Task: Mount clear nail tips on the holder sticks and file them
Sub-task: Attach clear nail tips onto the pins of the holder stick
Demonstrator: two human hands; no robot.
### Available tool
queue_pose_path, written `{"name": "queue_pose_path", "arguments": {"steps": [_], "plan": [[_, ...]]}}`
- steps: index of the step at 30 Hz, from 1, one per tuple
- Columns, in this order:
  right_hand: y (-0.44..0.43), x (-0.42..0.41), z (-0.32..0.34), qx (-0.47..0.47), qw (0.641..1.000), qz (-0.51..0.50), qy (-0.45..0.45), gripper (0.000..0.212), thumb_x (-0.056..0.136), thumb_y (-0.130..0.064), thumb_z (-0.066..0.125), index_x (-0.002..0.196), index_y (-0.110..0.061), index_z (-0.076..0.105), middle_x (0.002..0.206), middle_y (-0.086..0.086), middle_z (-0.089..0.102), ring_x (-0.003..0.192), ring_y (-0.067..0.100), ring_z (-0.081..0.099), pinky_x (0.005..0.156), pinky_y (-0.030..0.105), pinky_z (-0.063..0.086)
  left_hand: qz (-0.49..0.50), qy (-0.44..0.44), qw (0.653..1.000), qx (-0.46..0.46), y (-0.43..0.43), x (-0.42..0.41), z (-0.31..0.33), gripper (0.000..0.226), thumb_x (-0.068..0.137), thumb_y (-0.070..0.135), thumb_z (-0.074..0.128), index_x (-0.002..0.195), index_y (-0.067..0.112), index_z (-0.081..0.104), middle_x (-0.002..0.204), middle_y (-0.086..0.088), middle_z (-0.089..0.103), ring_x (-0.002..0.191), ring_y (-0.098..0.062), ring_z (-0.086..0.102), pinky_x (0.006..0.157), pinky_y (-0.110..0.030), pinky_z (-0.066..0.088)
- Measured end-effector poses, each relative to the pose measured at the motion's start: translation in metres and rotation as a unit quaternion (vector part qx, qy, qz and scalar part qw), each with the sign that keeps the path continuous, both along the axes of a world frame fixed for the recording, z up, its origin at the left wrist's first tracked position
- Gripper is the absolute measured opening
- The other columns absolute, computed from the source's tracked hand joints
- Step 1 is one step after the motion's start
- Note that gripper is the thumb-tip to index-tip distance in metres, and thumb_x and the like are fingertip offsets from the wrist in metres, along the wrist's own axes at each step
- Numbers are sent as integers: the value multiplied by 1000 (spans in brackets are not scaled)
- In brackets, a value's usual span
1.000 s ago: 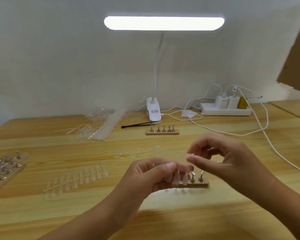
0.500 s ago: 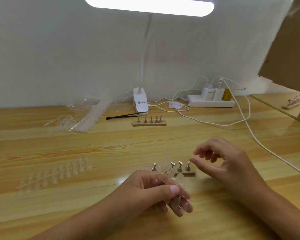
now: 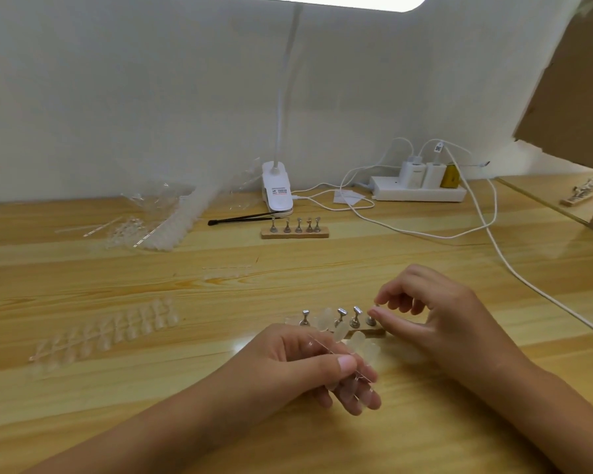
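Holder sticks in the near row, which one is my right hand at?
The rightmost stick, at the row's end: the right hand has thumb and forefinger at its top. The other sticks stand apart, further left.

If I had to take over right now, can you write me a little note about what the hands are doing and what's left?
Left hand: pinches a strip of clear nail tips.
Right hand: thumb and forefinger meet at the top of the rightmost holder stick; I cannot make out a tip between them.
Near holder: one mounted tip seems to sit on its second stick; the others look bare.
Far holder: five bare sticks.
Spare strip: on the table, left.
Left to do: mount the rest, then file.
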State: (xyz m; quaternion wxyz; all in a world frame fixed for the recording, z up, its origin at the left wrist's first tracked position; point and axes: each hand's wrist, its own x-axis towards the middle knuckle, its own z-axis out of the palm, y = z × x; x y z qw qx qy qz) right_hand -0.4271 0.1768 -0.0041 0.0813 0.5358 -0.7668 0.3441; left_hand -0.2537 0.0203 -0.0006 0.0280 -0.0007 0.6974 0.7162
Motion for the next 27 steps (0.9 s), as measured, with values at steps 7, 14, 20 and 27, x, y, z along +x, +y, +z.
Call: {"name": "queue_pose_path", "arguments": {"steps": [7,14,20,27], "plan": [[-1,-1,-1,-3,1000,6,-2,10,78,-23,78,80,-19,69,75,-12,57,74,11,53,68,18,41,-14,12,1000,-26,3,3,-3,18,99,18,58,101,13,75,92,-2,76,89,-20,69,77,-16,49],[-1,-2,-4,-19,998,17,-52,14,76,-18,81,82,-22,68,78,-8,62,77,14,58,67,19,44,-35,26,997,-70,3,5,-12,18,99,18,59,106,7,72,97,-6,75,89,-14,65,85,-27,52],[-1,-4,-6,-20,998,21,-62,14,77,-18,79,83,-23,68,80,-11,64,80,12,60,69,22,47,204,172,964,-19,-1,2,-12,20,86,32,63,94,21,78,93,-2,76,93,-13,69,88,-24,51],[0,-3,-7,-19,999,35,-3,11,81,-22,74,89,-21,66,85,-9,62,82,13,59,72,24,47,312,70,921,223,-21,-10,-14,30,77,27,67,96,6,76,99,-7,72,100,-21,69,93,-37,57]]}}
